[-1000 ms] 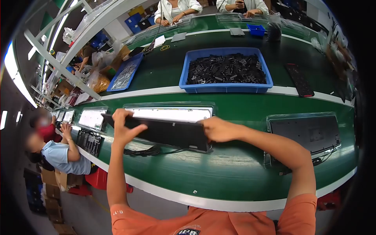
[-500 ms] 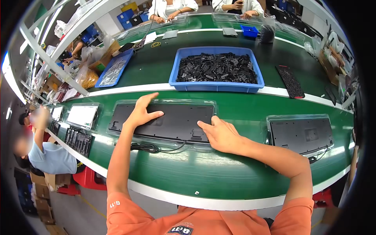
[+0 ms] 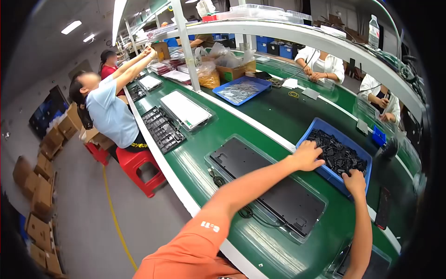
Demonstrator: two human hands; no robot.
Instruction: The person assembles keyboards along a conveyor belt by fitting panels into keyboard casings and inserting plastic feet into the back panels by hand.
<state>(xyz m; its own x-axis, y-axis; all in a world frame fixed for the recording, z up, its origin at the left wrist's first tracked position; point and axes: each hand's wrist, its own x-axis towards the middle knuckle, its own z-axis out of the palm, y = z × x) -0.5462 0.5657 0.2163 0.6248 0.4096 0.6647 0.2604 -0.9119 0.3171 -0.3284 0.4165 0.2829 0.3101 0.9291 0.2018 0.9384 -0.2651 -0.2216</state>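
Wearer's hands [image 3: 305, 156] [image 3: 354, 182], two; bin [image 3: 332, 176] at them, one; keyboards [image 3: 297, 204] [image 3: 377, 264] this side, two; blue tray [image 3: 266, 85] left of hands, one.

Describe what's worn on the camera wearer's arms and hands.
The left sleeve is short and orange, with white print near its hem; the right sleeve is out of view. The left hand and right hand are gloveless, without visible rings.

The bin [image 3: 328, 174] is blue, its small parts [image 3: 340, 152] apparently all black.
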